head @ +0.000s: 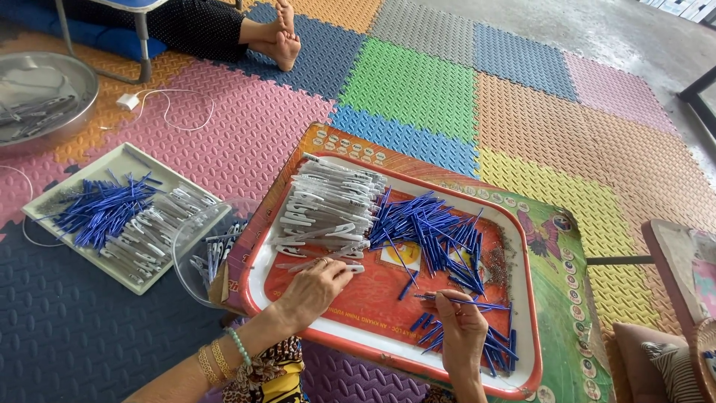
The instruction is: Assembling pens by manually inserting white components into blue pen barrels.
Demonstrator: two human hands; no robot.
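Observation:
A red tray with a white rim [268,246] sits on a low printed table. It holds a heap of white plastic clip pieces [328,205] on the left and a pile of thin blue plastic sticks [429,227] on the right. My left hand [313,287] rests on the tray, fingertips closing on a white clip piece [350,267] at the heap's near edge. My right hand [459,328] pinches one blue stick [466,301], held level above the tray, with more blue sticks beside the wrist.
A clear plastic bowl [195,250] of assembled pieces leans at the table's left edge. A white flat tray [123,160] with blue sticks and white clips lies on the foam mats. A metal basin [45,93] and another person's feet [276,37] are farther off.

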